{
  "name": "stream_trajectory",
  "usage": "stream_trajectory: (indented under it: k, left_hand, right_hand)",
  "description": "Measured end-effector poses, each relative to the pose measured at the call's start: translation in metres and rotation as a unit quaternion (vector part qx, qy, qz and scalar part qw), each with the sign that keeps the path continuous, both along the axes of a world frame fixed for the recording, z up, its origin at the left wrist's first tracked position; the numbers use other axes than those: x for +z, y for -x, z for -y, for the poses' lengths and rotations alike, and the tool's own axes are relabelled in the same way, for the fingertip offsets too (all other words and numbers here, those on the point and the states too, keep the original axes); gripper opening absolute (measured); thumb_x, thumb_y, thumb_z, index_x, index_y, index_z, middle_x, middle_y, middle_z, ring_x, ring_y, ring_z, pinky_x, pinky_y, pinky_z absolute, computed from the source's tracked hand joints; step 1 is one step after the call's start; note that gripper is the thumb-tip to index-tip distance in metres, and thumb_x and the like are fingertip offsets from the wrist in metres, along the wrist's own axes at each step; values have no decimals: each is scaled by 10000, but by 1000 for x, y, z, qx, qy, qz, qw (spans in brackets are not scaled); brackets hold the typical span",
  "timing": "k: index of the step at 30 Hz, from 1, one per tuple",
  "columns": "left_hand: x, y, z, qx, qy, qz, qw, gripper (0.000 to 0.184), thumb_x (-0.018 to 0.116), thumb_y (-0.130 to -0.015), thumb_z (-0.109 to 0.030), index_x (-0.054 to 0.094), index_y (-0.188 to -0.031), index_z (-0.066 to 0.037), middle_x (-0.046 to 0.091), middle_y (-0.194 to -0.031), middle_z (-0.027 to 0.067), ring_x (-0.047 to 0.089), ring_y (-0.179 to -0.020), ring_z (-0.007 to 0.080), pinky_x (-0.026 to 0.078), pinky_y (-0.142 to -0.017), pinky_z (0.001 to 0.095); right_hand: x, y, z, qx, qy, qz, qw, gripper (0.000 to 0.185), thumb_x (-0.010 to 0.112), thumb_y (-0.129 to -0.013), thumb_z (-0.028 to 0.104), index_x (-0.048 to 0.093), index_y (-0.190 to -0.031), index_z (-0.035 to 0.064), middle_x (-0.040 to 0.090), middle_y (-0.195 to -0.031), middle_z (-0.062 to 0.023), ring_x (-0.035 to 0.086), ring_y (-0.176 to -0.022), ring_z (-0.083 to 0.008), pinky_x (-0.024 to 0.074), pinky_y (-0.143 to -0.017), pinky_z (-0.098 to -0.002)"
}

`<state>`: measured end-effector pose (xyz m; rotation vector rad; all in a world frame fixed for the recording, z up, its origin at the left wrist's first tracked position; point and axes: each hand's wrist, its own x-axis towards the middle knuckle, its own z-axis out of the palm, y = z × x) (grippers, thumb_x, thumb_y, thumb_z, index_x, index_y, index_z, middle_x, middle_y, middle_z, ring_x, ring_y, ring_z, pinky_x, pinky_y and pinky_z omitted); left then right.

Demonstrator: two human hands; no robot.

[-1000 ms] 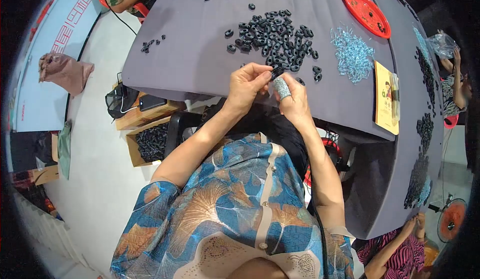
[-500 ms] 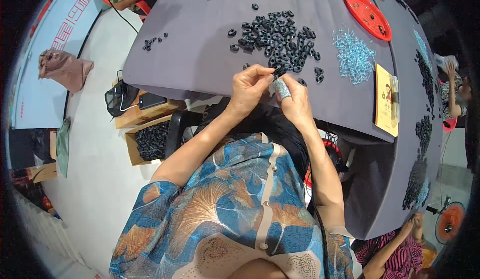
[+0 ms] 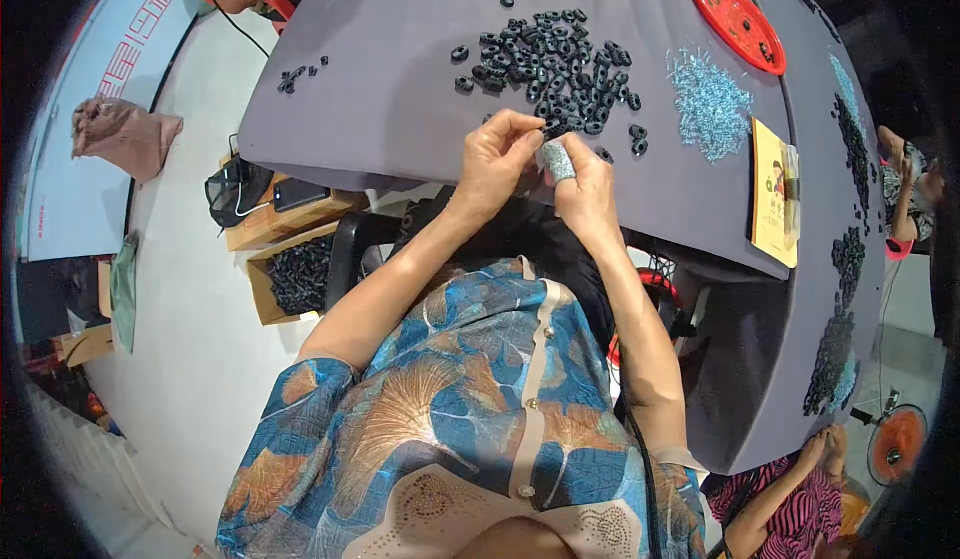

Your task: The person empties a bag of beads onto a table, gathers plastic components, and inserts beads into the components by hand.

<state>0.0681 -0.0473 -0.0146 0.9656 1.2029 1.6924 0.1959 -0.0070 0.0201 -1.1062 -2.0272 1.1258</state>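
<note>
In the head view, the left hand (image 3: pixel 490 164) pinches a small black piece (image 3: pixel 553 132); the right hand (image 3: pixel 586 189), with a grey covering (image 3: pixel 559 161) on one digit, meets it, its grip unclear. Beyond both hands, black pieces (image 3: pixel 560 71) lie heaped on the counter (image 3: pixel 375 84); pale-blue bits (image 3: pixel 709 104) lie right of them.

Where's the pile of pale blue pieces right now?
In the head view, the pale blue pile lies on the grey-covered table, toward the person's right: right of the black parts, between the red tray and the yellow booklet.
</note>
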Motion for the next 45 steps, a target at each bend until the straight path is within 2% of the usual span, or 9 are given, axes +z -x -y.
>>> stream_trajectory:
  k: [2,5,7,14,26,45]
  left_hand:
    - [0,-1,1,-4,11,25,1000,136,595,-877,-88,600,-999,-26,572,-757,-24,499,-627,32,409,-553,178]
    - [4,-1,0,-4,5,60,998,145,596,-875,-89,590,-1004,-24,578,-755,-21,511,-621,29,420,-545,172]
    - [6,-3,0,4,-7,72,997,143,597,-871,-83,586,-999,-19,587,-759,-18,517,-608,23,422,-524,165]
    - [2,1,2,-30,13,96,995,179,590,-885,-113,597,-1043,-31,589,-757,-17,528,-634,37,430,-565,173]
    - [8,1,2,-38,43,53,997,156,601,-879,-138,632,-1004,-49,582,-722,-23,495,-604,34,389,-530,184]
    - [10,2,3,-52,62,66,995,162,591,-885,-137,629,-1022,-61,587,-737,-20,501,-600,29,387,-517,171]
  right_hand:
    - [8,-3,0,12,103,-18,994,149,436,-802,9,568,-872,6,613,-672,-124,610,-573,-227,463,-474,-326]
    - [2,-3,0,8,109,-70,992,167,417,-811,15,573,-873,4,599,-670,-63,558,-539,-123,446,-422,-262]
    - [3,-3,1,8,108,-67,992,172,417,-822,21,569,-901,3,607,-686,-69,559,-544,-124,446,-427,-263]
    - [-1,-3,2,13,108,-78,991,188,417,-839,27,538,-978,-4,615,-716,-78,564,-564,-118,443,-424,-258]
    - [-3,-6,-1,12,160,-119,980,142,428,-902,82,547,-925,9,592,-692,-50,529,-522,-84,437,-404,-235]
    - [-7,-8,-2,38,115,-107,987,134,421,-854,50,544,-890,9,574,-648,-43,524,-473,-96,428,-400,-245]
